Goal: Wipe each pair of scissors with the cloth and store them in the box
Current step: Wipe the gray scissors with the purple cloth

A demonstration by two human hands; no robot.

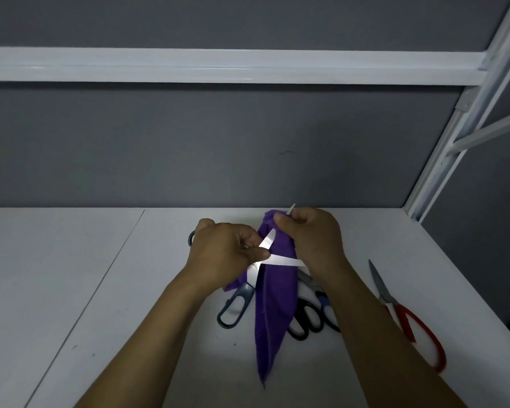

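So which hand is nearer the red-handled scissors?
Right. The right hand, gripping the purple cloth, is just left of the red-handled scissors; the left hand is farther left, beyond the cloth.

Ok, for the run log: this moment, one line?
left hand grips grey scissors | right hand pinches purple cloth round blade

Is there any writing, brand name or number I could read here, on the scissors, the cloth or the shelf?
No text can be read.
The grey-handled scissors, purple cloth, red-handled scissors, black-handled scissors and white rail show no lettering. The blades glare too brightly to show any stamp.
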